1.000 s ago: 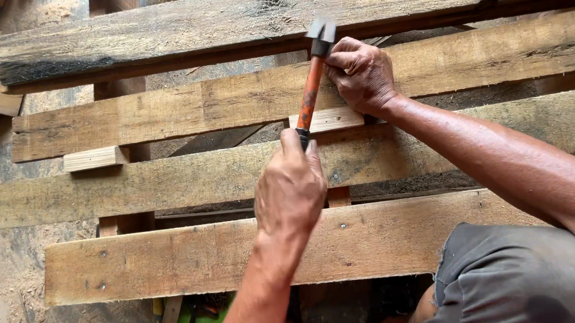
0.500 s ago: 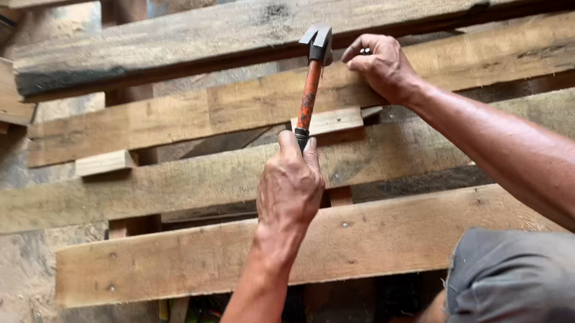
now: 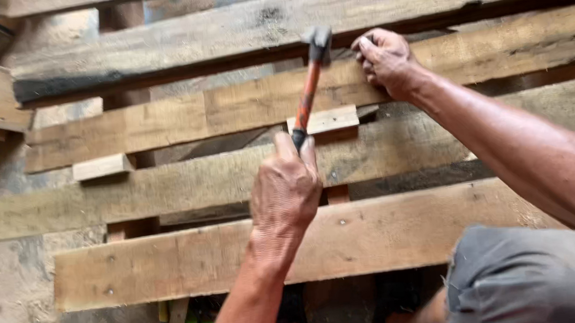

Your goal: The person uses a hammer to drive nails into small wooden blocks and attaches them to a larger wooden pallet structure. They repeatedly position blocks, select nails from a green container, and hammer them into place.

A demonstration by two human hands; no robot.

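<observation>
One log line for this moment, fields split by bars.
left hand: grips hammer, head raised | right hand: fingers pinched on plank | nail: not visible | pallet: flat

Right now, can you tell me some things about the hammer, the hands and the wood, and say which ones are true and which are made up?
1. The left hand holds the hammer by the lower end of its handle. True.
2. The hammer's handle is blue. False: it is orange-red with a dark grip at the bottom.
3. The right hand rests on a wooden plank, close to the hammer's head. True.
4. The planks are painted white. False: they are bare, rough wood, and the top plank has dark patches.
5. A small wooden block sits between two planks on the left. True.
6. The right hand holds a saw. False: no saw is in view.
</observation>
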